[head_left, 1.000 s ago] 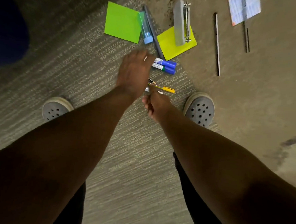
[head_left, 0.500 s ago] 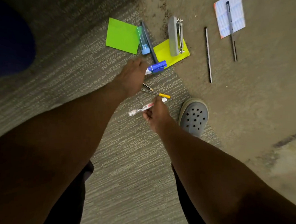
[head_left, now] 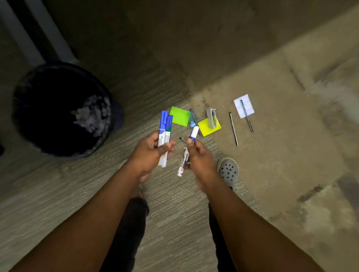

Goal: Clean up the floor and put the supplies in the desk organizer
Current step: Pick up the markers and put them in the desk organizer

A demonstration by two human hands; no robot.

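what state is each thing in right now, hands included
left hand: grips two capped markers
right hand: grips whiteboard marker
stapler: on its side on yellow sticky note
green sticky note: flat on floor
waste bin: upright, holding scraps

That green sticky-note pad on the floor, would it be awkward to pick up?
Probably a little. The green sticky-note pad lies flat on the carpet, so fingers likely need to pry up an edge. It looks thin, so it is probably light and somewhat bendy, and unlikely to roll.
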